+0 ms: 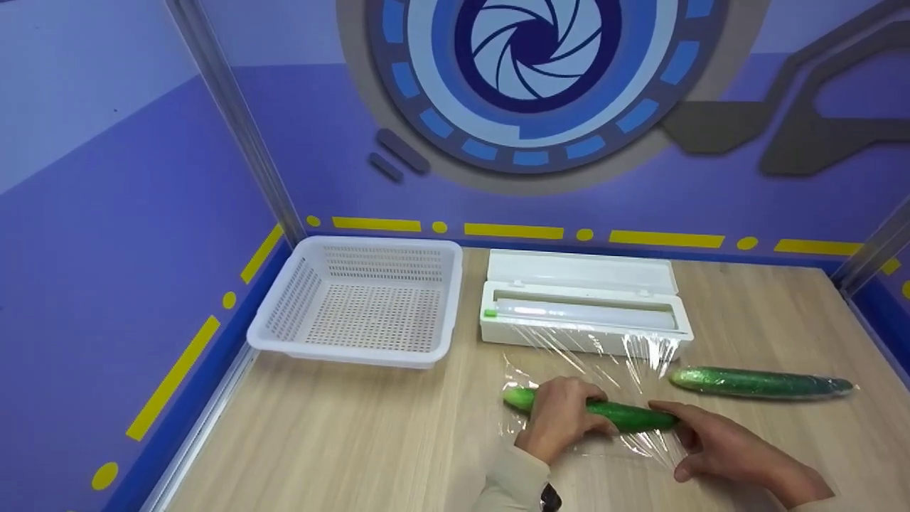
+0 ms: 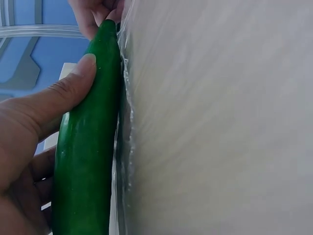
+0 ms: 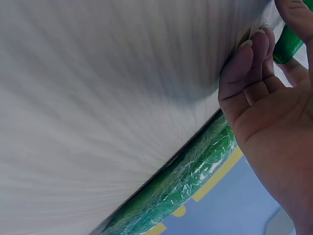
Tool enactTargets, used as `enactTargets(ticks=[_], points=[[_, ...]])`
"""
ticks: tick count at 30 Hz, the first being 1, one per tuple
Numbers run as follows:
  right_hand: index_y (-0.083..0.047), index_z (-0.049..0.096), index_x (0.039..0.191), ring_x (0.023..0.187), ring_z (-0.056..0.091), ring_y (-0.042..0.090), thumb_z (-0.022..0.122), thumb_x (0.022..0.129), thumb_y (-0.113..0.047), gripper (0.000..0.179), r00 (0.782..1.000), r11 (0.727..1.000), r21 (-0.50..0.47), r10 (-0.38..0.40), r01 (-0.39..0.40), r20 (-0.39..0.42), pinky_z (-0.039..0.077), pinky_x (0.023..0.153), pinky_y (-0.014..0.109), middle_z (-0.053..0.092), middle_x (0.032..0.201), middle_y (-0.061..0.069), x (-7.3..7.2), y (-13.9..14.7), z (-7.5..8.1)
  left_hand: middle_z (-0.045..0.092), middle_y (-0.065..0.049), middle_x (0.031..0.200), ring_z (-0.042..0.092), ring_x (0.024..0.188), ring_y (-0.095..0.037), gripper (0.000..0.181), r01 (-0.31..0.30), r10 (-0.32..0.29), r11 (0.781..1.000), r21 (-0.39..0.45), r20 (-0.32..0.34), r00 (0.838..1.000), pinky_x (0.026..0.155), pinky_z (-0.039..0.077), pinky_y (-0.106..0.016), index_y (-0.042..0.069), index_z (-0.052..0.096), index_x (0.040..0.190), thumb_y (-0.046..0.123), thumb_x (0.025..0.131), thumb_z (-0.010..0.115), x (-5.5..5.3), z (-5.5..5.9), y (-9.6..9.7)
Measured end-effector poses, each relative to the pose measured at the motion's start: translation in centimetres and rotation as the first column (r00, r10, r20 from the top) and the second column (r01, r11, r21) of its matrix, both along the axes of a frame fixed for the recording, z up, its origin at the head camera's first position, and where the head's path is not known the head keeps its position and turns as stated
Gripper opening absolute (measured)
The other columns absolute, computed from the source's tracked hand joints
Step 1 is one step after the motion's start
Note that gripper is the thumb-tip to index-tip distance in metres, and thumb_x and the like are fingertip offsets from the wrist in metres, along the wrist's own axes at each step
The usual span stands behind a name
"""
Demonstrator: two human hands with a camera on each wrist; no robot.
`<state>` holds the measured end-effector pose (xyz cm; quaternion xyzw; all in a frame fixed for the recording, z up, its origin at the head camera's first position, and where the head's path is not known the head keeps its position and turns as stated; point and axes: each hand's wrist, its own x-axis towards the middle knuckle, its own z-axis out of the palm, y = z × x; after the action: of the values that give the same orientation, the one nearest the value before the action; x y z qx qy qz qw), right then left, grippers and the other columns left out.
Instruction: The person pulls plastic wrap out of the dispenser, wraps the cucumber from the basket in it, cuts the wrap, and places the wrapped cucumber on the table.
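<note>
A green cucumber lies on a sheet of cling film drawn from the dispenser box. My left hand grips the cucumber near its pale end, thumb along its near side in the left wrist view, where the cucumber runs up to the other hand. At the cucumber's dark end is my right hand, fingers bent at the film's edge; creases in the film run toward its thumb. In the right wrist view the right hand has curled fingers, and its grip on the film is partly hidden.
The white dispenser box stands open behind the hands, a film roll inside. To the right lies a second cucumber wrapped in film. A white perforated basket sits at the back left, near the blue wall panels.
</note>
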<state>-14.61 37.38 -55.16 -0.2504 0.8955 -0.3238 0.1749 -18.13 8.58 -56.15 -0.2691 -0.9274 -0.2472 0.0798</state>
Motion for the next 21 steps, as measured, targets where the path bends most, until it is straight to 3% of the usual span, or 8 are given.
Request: enactTargets(ticks=[4,11,18,21], points=[[0.004,0.045,0.154,0.083,0.051,0.007,0.093,0.078,-0.032,0.097,1.000,1.000,-0.008,-0.001,0.001,0.007,0.042,0.069,0.027,0.054,0.094,-0.001,0.0,0.0,0.1,0.074,0.024,0.088,0.051,0.071,0.007,0.037,0.014,-0.014,1.000,0.013,0.008,1.000,0.066,0.037,-0.012,0.032,0.086,0.100,0.050,0.069,0.096,0.0,0.0,-0.1],[0.004,0.045,0.154,0.082,0.051,0.007,0.093,0.079,-0.032,0.097,1.000,1.000,-0.017,0.001,-0.001,0.003,0.042,0.068,0.027,0.055,0.094,-0.001,-0.1,-0.1,0.1,0.067,0.018,0.094,0.051,0.083,0.001,0.045,0.043,-0.044,0.997,-0.067,-0.012,0.999,0.071,0.037,-0.014,0.033,0.084,0.113,0.056,0.074,0.092,0.3,0.3,-0.7],[0.003,0.044,0.155,0.085,0.053,0.010,0.094,0.079,-0.034,0.099,0.996,1.000,0.005,-0.024,0.024,0.087,0.044,0.070,0.027,0.058,0.100,0.003,-0.3,-0.1,0.4,0.068,0.016,0.101,0.054,0.087,0.001,0.043,0.091,-0.092,0.992,-0.089,-0.016,0.996,0.072,0.038,-0.013,0.033,0.083,0.118,0.046,0.079,0.092,0.5,0.9,-0.9],[0.003,0.043,0.156,0.087,0.054,0.010,0.094,0.078,-0.034,0.100,0.997,1.000,0.005,-0.023,0.022,0.080,0.044,0.072,0.028,0.059,0.105,0.005,-0.3,0.0,0.4,0.069,0.017,0.101,0.055,0.087,0.002,0.043,0.098,-0.101,0.991,-0.096,-0.027,0.995,0.071,0.038,-0.012,0.034,0.083,0.119,0.047,0.078,0.091,0.6,1.0,-0.5]])
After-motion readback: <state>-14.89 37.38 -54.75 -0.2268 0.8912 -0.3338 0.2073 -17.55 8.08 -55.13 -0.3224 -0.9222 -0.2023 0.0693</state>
